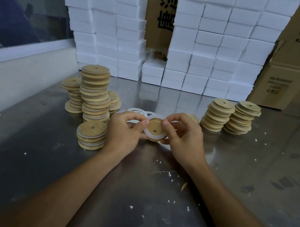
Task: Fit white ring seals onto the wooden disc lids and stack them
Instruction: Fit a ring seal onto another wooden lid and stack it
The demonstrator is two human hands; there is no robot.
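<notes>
A wooden disc lid (154, 128) with a small hole and a white ring seal (147, 133) around it is held between both hands above the steel table. My left hand (124, 132) pinches its left edge; my right hand (183, 136) pinches its right edge, thumbs on the face. Loose white ring seals (136, 112) lie on the table just behind the hands. A short stack of sealed lids (91, 137) stands left of my left hand, with taller stacks of sealed lids (94, 92) behind it. Two stacks of plain lids (229, 116) stand at the right.
The steel table (131, 198) carries scattered white foam crumbs. White foam boxes (202, 62) are piled along the back, with cardboard cartons (288, 80) at the back right. A pale wall ledge (13, 76) runs along the left side.
</notes>
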